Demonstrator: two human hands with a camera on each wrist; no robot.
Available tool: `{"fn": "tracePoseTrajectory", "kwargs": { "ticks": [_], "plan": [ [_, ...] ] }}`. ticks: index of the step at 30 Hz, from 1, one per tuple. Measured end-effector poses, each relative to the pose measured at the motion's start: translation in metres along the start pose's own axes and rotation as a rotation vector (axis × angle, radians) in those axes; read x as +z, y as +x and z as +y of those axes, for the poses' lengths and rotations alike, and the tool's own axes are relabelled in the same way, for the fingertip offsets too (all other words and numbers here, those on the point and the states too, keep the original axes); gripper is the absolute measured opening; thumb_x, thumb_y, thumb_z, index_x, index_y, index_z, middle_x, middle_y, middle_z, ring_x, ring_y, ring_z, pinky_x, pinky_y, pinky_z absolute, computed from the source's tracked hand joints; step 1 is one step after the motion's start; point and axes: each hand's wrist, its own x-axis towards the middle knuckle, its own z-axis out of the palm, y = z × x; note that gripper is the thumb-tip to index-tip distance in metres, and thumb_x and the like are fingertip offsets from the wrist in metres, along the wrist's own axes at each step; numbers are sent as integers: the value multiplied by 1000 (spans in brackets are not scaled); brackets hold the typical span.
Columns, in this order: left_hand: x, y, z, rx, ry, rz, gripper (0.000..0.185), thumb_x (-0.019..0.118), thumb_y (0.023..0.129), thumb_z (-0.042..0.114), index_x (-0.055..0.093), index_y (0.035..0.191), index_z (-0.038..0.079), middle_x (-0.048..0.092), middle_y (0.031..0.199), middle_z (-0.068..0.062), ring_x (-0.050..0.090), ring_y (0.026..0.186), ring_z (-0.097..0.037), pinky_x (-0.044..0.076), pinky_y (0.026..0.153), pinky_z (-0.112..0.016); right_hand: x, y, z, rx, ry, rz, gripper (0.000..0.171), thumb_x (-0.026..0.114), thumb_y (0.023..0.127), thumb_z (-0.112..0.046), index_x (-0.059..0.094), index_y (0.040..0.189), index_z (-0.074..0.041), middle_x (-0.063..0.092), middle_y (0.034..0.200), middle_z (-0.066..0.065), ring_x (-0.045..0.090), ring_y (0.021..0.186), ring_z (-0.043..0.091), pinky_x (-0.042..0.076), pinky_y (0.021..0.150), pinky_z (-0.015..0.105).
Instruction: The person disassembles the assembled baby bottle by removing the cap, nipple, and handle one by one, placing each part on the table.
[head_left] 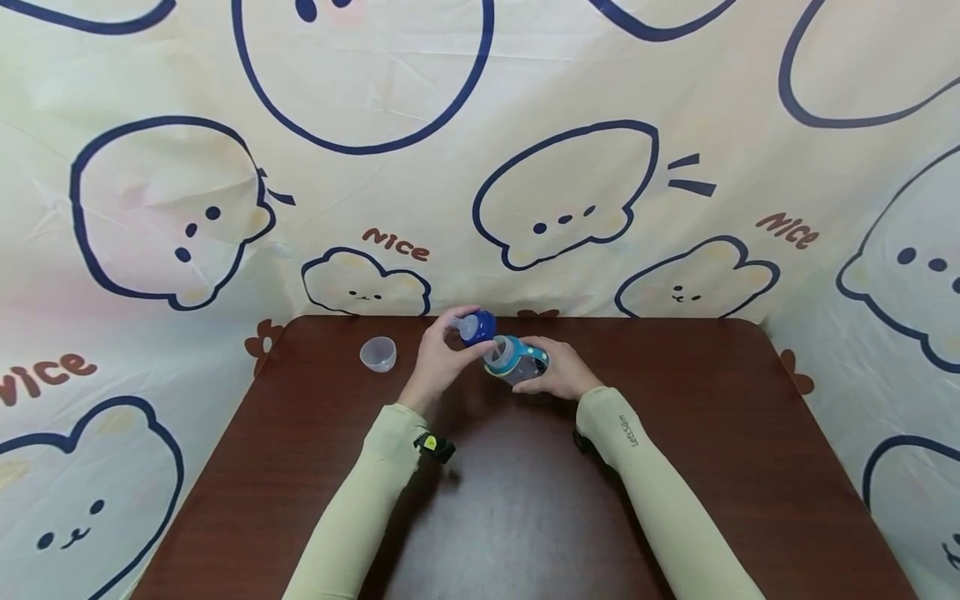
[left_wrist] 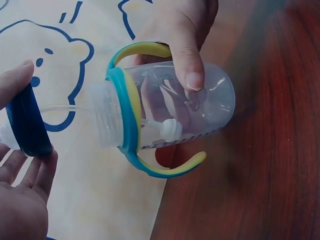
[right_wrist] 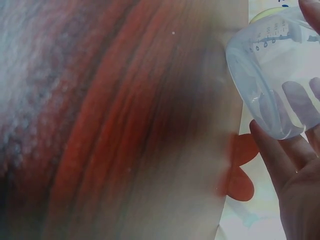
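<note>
My right hand [head_left: 557, 372] grips a clear baby bottle [head_left: 516, 360] with teal and yellow handles, holding it tilted on its side above the far part of the brown table [head_left: 675, 433]. My left hand [head_left: 444, 352] holds the dark blue screw lid [head_left: 476, 326] just off the bottle's open neck. In the left wrist view a thin clear straw runs from the lid [left_wrist: 27, 122] into the bottle [left_wrist: 175, 110], ending in a white weight [left_wrist: 170, 131]; the right thumb [left_wrist: 187, 55] lies across the bottle. The right wrist view shows the bottle's base [right_wrist: 272, 85] against my fingers [right_wrist: 280, 170].
A small clear cap [head_left: 378, 353] stands on the table left of my hands. A cream cloth with cartoon bears [head_left: 360, 125] hangs behind and beside the table. The table's near half lies under my forearms.
</note>
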Motion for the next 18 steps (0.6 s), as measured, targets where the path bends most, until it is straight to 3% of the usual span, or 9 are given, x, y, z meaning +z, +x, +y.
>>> {"fn": "tracePoseTrajectory", "kwargs": {
  "ticks": [7,18],
  "plan": [
    [-7,-8,32,-24,-18,-8,59,81,92,21,57,145,18,53,148,-12,53,131,-37,50,109,-55,0,2,1,4,0,7,88,95,72,-44,54,147,-20,64,135,3,56,123,28,47,110,54],
    [-14,5,10,-11,-52,13,63,83,89,24,56,146,26,53,148,-5,54,131,-32,52,107,-52,2,2,3,9,17,5,86,96,74,-36,54,147,-21,63,137,4,56,124,28,46,112,55]
  ]
}}
